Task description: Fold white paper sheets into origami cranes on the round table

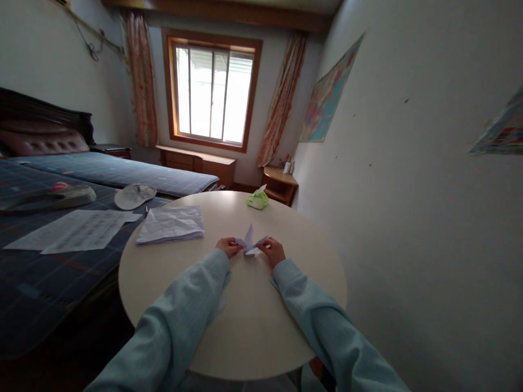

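Observation:
A small folded paper figure, pale and pointed like an origami crane, is held over the round white table. My left hand pinches its left side between thumb and fingers. On the opposite side, my right hand grips the right flap in the same way. One tall point of the paper stands up between the hands. The fingertips partly cover the side flaps. Both forearms reach in from below in light blue sleeves.
A stack of creased white paper lies at the table's left edge. A green tissue pack sits at the far edge. The bed at left bears printed sheets and a white cap. A wall rises at right.

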The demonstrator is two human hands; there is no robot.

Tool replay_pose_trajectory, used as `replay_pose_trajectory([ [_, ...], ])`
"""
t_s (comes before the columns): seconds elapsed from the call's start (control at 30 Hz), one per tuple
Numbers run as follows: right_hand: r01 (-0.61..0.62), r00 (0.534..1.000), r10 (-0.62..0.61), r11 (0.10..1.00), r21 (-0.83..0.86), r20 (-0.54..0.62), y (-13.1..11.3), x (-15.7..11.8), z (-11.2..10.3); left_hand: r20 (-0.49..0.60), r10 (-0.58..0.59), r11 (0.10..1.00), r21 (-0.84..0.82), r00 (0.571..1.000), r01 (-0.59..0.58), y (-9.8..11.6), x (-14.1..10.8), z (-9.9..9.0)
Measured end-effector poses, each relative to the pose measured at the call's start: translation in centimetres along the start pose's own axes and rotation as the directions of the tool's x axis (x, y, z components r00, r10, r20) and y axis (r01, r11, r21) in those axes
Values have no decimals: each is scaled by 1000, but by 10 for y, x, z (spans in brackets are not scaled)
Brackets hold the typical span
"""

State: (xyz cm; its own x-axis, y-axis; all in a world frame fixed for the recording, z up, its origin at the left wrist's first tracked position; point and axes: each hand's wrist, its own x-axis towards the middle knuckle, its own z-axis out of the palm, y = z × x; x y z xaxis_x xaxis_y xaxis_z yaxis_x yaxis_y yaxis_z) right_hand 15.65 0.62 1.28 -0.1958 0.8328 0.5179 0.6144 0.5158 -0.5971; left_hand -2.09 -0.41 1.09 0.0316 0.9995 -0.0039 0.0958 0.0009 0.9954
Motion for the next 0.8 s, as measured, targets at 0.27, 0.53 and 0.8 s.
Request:
replay_pose_trajectory([
  [0.27, -2, 1000, 1, 999, 51, 8, 8, 1, -1, 33, 87, 996, 8, 996, -87, -6, 4, 1],
  [0.53, -215, 927, 158, 967, -136, -341, 58, 14, -36, 19, 146, 989, -18, 989, -146, -13, 10, 2],
  [0.8, -489, 767, 211, 805, -337, -606, 122, 14, -95, 18, 212, 957, 200, 977, -211, -10, 7, 3],
])
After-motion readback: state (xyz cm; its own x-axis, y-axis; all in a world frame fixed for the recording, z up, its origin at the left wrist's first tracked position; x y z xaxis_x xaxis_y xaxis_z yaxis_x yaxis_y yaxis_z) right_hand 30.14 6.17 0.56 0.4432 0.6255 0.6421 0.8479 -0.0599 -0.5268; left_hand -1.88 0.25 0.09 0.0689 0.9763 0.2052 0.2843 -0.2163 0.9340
